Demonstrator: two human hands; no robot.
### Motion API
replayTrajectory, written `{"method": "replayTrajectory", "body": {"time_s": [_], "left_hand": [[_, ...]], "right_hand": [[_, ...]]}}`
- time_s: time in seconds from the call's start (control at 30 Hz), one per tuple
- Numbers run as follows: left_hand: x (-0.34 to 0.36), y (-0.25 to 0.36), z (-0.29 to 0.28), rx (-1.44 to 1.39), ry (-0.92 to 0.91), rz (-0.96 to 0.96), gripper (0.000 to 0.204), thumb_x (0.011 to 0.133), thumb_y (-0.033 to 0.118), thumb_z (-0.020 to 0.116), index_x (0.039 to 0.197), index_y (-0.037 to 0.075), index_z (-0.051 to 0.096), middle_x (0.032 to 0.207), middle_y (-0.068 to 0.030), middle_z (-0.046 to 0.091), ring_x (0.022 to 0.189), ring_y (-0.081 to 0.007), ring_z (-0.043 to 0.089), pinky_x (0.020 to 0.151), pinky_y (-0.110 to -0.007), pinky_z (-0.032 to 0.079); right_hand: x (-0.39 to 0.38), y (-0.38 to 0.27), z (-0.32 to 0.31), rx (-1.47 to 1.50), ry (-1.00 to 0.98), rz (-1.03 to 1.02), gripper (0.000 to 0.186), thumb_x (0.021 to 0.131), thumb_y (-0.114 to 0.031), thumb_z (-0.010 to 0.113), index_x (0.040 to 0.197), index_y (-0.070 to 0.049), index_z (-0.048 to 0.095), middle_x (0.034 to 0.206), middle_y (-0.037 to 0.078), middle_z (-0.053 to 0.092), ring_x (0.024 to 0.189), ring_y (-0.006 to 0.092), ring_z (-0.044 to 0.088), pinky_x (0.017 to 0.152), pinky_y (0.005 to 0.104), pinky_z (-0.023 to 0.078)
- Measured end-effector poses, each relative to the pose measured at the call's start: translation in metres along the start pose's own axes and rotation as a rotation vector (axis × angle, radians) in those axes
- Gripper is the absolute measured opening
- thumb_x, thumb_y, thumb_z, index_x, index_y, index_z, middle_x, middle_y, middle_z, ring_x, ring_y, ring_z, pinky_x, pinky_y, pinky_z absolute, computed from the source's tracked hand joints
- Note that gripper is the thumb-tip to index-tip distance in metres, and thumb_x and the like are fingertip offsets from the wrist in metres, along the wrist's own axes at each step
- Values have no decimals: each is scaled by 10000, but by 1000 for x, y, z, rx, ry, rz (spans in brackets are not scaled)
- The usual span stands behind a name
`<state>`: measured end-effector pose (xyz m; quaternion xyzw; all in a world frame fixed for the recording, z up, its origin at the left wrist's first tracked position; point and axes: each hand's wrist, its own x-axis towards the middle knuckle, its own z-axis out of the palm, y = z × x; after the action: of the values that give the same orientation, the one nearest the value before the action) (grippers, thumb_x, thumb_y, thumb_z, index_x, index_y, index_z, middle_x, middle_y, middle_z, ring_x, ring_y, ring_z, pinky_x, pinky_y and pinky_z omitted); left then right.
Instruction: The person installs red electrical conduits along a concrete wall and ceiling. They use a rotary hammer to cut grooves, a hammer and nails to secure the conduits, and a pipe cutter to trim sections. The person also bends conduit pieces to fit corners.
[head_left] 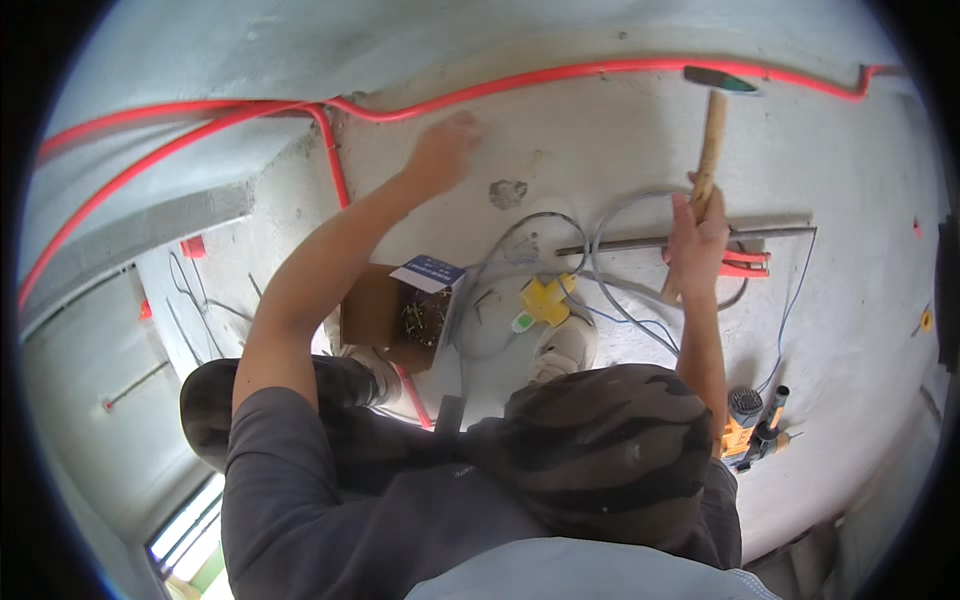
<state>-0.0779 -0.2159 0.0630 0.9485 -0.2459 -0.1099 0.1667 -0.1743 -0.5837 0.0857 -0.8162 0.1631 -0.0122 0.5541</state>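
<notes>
Both hands reach out ahead of me, and my right hand [697, 245] is wrapped around the wooden handle of a hammer [713, 140]. The hammer is out to my right, its dark head pointing away from me and overlapping the red pipe [560, 72] in my view; I can't tell whether they touch. My left hand [448, 148] is bent inward near that same pipe, but it's blurred, so I can't say whether it pinches anything.

Beyond the hammer's handle, a dark metal rod [620, 243] lies across the pale floor [830, 340], with a red-handled tool [745, 264] just beside it, behind my wrist. Grey cable loops between the rod and a yellow plug block [547, 299] close to my right shoe [565, 347]. Left of that, an open cardboard box [365, 312] holds a heap of small pieces. Beside my right forearm, an orange-and-black power tool [739, 430] lies on the floor.
</notes>
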Motion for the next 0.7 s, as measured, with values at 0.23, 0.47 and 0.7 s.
{"method": "replayTrajectory", "body": {"time_s": [0.23,0.47,0.7], "left_hand": [[27,51,64,-99,-9,68,359,782,45,664,1130,24,576,1257,-215,566,1187,-371,589,937,-447,548],[19,46,55,-247,51,5,388,737,-20,636,1120,6,581,1151,-230,625,1143,-401,597,924,-486,530],[-106,-83,-123,-108,-332,304,118,820,20,597,922,6,537,1001,-204,620,936,-425,591,787,-542,459]], "right_hand": [[-33,-66,46,-51,-235,19,389,999,-189,630,1362,-62,574,685,-37,496,488,41,432,427,228,357],[-46,-161,68,-147,-340,-42,354,998,-155,627,1322,-19,579,741,-6,458,637,75,367,573,257,334],[-58,-255,73,-632,-516,-210,305,974,-167,658,1231,-31,567,693,192,549,610,305,542,602,409,437]]}}
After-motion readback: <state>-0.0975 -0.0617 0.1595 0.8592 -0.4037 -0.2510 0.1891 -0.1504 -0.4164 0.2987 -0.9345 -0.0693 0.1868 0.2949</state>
